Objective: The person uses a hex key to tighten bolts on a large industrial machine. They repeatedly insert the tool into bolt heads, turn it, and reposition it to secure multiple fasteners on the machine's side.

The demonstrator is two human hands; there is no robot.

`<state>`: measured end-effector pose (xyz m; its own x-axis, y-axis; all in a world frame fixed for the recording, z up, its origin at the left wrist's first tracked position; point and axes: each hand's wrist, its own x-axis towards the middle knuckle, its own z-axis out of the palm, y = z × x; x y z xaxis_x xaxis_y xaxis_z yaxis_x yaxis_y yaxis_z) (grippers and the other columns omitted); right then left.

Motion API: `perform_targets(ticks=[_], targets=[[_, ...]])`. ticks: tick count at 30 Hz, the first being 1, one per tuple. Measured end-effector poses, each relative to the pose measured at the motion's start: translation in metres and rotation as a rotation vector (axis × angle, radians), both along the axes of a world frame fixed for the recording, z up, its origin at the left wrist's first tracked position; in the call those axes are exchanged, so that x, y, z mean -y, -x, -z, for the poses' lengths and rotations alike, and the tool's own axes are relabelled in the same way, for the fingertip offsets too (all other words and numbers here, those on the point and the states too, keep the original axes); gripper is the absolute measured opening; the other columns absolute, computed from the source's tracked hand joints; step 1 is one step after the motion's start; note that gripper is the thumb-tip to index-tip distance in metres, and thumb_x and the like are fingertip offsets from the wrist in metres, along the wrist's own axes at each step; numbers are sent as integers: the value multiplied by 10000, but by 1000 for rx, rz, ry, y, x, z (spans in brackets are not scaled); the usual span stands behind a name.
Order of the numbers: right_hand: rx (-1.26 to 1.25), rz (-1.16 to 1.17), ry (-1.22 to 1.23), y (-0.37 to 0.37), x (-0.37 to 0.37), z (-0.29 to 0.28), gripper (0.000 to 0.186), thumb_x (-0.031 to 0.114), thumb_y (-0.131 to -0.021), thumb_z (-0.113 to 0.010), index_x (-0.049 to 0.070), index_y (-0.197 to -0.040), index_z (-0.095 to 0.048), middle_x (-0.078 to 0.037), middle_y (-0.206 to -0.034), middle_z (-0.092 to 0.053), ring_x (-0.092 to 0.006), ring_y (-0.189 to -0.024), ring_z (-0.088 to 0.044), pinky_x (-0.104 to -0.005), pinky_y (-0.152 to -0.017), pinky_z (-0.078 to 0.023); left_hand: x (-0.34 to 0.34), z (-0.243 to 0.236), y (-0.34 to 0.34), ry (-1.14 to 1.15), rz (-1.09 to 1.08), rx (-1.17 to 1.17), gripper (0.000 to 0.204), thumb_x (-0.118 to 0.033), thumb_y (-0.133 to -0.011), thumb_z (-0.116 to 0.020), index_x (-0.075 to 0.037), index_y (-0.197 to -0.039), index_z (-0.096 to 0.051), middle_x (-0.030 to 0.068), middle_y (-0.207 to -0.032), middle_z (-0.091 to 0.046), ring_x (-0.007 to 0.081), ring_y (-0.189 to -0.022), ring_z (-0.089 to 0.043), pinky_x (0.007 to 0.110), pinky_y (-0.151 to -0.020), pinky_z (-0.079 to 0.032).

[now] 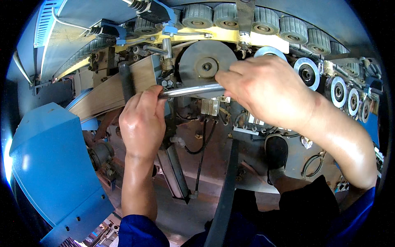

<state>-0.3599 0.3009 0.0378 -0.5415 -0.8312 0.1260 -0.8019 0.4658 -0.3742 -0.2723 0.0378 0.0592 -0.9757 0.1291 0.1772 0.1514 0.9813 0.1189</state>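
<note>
A shiny steel bar (187,90) lies crosswise in front of a large grey disc (196,57) with a central hub. My left hand (140,119) has its fingers wrapped round the bar's left end, just below a dark upright cylinder (126,76); whether it touches the cylinder is unclear. My right hand (267,90) grips the bar's right end, partly covering the disc's right side. Beneath the bar are a small metal block (210,107) and black hoses (192,148).
Ribbed rubber rollers (294,31) line a yellow strip along the top. Silver-rimmed wheels (338,91) run down the right. A wood-grain board (103,92) lies left, above a blue housing (53,156). A dark beam (222,201) rises from below. My foot (275,152) shows at lower right.
</note>
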Motion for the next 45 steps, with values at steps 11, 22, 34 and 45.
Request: perform_targets(ticks=[11, 22, 34, 45], targets=[[769, 212, 120, -79, 25, 3, 231, 219, -974, -652, 0, -931, -597, -193, -709, -674, -398, -644, -707, -502, -586, -581, 8, 0, 2, 1, 56, 98, 252, 43, -838, -646, -70, -1056, -706, 139, -960, -722, 366, -896, -703, 441, -804, -565], [1265, 346, 473, -142, 85, 6, 274, 239, -991, -623, -18, -1014, -530, -267, -792, -671, -496, -732, -670, -610, -663, -509, 21, -1, 4, -101, 134, 52, 313, 139, -798, -612, -54, -1027, -704, 138, -1002, -739, 328, -947, -730, 398, -847, -575], [1002, 4, -73, -24, 14, -25, 262, 238, -1045, -549, -13, -995, -602, -213, -781, -677, -415, -778, -710, -524, -741, -572, 15, 9, -8, -153, -62, 106, 255, 32, -875, -669, -61, -1112, -648, 158, -1047, -723, 319, -914, -741, 388, -818, -570], [337, 119, -54, 2, 12, 2, 232, 289, -1033, -577, 96, -992, -700, -132, -792, -704, -321, -834, -743, -485, -732, -605, -3, 11, 0, -78, -150, 77, 209, -30, -897, -701, -56, -1099, -655, 171, -927, -705, 313, -822, -724, 388, -743, -566]])
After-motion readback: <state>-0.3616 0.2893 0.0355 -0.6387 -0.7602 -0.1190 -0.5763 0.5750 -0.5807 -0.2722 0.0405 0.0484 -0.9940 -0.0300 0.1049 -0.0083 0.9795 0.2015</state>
